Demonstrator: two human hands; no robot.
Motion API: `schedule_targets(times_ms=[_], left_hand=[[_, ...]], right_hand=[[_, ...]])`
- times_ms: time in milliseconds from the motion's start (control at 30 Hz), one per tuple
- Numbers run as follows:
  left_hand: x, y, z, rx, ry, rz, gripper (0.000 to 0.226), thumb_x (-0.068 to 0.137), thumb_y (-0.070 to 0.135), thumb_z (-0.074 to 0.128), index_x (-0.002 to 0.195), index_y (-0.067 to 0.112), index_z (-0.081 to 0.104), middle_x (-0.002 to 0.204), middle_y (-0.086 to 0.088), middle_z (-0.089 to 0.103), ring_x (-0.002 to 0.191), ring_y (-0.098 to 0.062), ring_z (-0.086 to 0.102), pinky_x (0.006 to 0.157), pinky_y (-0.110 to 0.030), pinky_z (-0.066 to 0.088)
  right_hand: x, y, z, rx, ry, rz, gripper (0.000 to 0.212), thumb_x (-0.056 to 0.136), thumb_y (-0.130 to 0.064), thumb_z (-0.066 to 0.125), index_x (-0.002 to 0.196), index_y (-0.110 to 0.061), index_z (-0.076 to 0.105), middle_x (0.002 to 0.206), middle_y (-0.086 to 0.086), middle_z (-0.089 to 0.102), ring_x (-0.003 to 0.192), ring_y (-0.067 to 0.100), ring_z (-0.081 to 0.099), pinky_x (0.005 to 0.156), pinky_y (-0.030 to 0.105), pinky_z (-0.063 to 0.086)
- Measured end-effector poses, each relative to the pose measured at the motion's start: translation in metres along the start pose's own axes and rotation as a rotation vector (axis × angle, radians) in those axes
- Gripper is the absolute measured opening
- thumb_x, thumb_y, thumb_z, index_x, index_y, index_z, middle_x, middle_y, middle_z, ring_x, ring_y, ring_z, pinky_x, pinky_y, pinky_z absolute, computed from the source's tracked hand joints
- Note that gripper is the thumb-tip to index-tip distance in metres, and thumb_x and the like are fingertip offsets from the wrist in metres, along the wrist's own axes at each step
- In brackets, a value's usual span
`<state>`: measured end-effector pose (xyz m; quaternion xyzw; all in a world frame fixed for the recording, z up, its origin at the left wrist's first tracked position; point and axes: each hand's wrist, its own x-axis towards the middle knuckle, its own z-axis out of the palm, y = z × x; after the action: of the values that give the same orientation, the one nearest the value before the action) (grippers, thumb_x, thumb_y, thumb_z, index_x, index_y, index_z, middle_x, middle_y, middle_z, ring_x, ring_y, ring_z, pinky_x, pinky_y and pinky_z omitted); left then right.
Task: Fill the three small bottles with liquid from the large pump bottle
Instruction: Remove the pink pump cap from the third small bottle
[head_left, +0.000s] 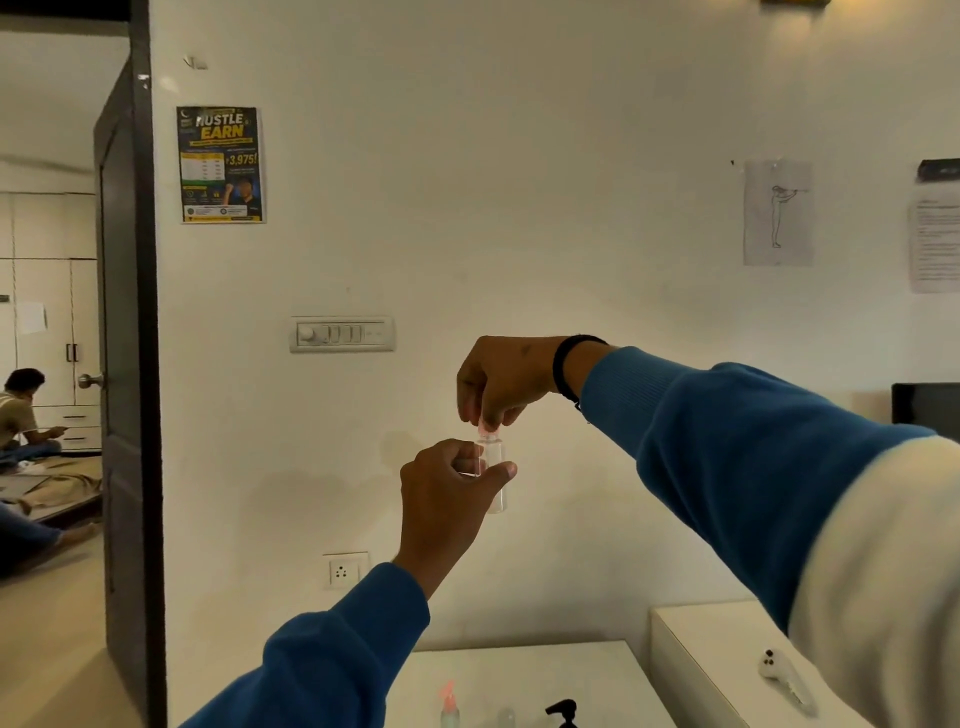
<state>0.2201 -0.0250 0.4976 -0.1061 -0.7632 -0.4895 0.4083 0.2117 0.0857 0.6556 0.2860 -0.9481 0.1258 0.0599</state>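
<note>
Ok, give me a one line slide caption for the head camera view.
Left hand holds a small clear bottle up while the right hand pinches its pink cap.

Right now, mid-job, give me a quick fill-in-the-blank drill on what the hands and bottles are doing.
1. The small clear plastic bottle is held up in the air by the ____ hand.
2. The right hand pinches the bottle's ____ cap from above.
3. The black pump head of the large bottle stands on the ____ table below.
4. Another small bottle with a pink spray top stands to the ____ of the black pump head.

Missing words: left; pink; white; left
</note>
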Motion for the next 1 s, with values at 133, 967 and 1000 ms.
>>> schedule_targets(times_ms=[133,967,1000], left_hand=[[-0.001,0.001,0.000,0.001,0.002,0.000,0.031,0.073,0.043,0.086,0.086,0.026,0.064,0.076,0.016,0.064,0.070,-0.003,0.062,0.054,-0.003,0.041],[0.003,-0.002,0.003,-0.003,0.014,-0.009,0.034,0.073,0.046,0.085,0.093,0.023,0.068,0.077,0.020,0.062,0.071,0.002,0.061,0.058,-0.004,0.037],[0.003,-0.001,0.003,-0.007,0.016,-0.007,0.034,0.073,0.045,0.085,0.092,0.023,0.068,0.077,0.019,0.062,0.071,0.002,0.061,0.059,-0.005,0.037]], right_hand=[[-0.001,0.003,0.003,-0.028,0.109,0.065,0.025,0.091,-0.028,0.078,0.101,-0.006,0.072,0.085,0.007,0.075,0.066,0.017,0.073,0.068,0.030,0.065],[-0.003,-0.002,0.005,-0.142,0.034,0.089,0.029,0.091,-0.034,0.076,0.107,-0.010,0.070,0.086,0.004,0.070,0.064,0.016,0.068,0.070,0.029,0.063],[-0.003,-0.001,0.006,-0.183,0.058,0.109,0.034,0.092,-0.041,0.074,0.100,-0.007,0.072,0.081,0.007,0.072,0.059,0.018,0.066,0.067,0.029,0.062]])
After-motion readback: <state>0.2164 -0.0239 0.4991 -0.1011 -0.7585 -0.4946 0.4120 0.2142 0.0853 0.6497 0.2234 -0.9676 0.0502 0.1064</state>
